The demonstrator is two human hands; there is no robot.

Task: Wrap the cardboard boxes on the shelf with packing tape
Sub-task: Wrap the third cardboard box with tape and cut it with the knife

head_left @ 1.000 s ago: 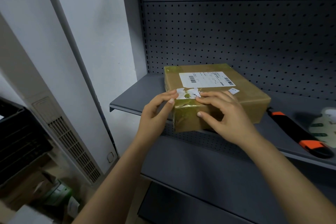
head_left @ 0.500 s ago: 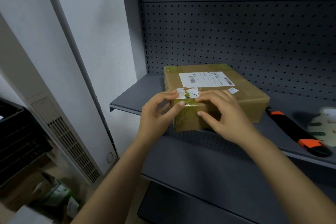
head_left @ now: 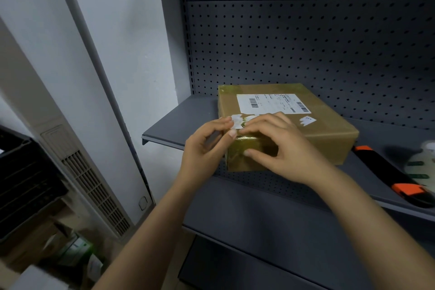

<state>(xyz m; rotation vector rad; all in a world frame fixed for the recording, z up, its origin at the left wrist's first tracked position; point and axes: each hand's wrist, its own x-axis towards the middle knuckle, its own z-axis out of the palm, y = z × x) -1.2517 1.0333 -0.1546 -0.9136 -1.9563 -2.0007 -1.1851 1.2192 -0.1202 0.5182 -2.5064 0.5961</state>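
The cardboard box lies flat on the grey metal shelf, directly ahead of both hands. Its long axis runs away from me and to the right, towards the pegboard back panel. The near-left corner, glossy with packing tape, is the working point. My left hand is nearer to it, fingers curled, thumb and forefinger pinching at the corner; I cannot tell whether a tape end sits between them. My right hand clasps the near top edge, fingers bent over the top, thumb on the front face. A shipping label sits just beyond my fingers. An orange-and-black utility knife lies right of my right hand, apart from the box.
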